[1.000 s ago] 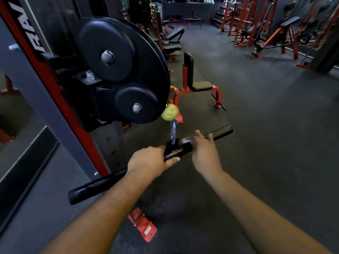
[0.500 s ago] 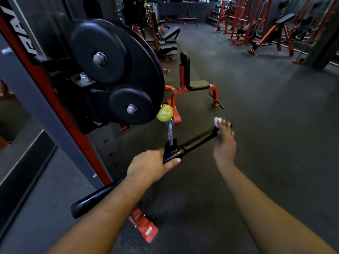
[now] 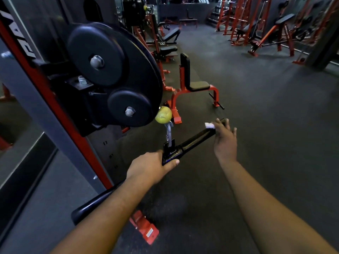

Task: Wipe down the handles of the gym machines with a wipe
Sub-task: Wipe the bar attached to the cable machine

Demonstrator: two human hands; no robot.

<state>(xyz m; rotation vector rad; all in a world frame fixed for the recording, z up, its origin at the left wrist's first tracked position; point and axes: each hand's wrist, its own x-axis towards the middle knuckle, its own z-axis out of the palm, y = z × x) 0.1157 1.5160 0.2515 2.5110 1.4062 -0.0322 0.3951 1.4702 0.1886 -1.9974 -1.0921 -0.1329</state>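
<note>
Two hands work one black bar (image 3: 194,142) that hangs by a metal clip (image 3: 169,133) under the yellow ball (image 3: 163,114) of the cable machine (image 3: 113,74). Being hung from one middle point, the bar likely swings and tips easily, though it looks stiff and glossy, perhaps slick. The best hold is near the clip, and the left hand (image 3: 149,166) grips it there, fingers wrapped round, forearm reaching forward. The right hand (image 3: 225,139) sits at the bar's far end with fingers partly spread, pressing the small, soft white wipe (image 3: 209,125) against it; whether it pinches the wipe I cannot tell.
</note>
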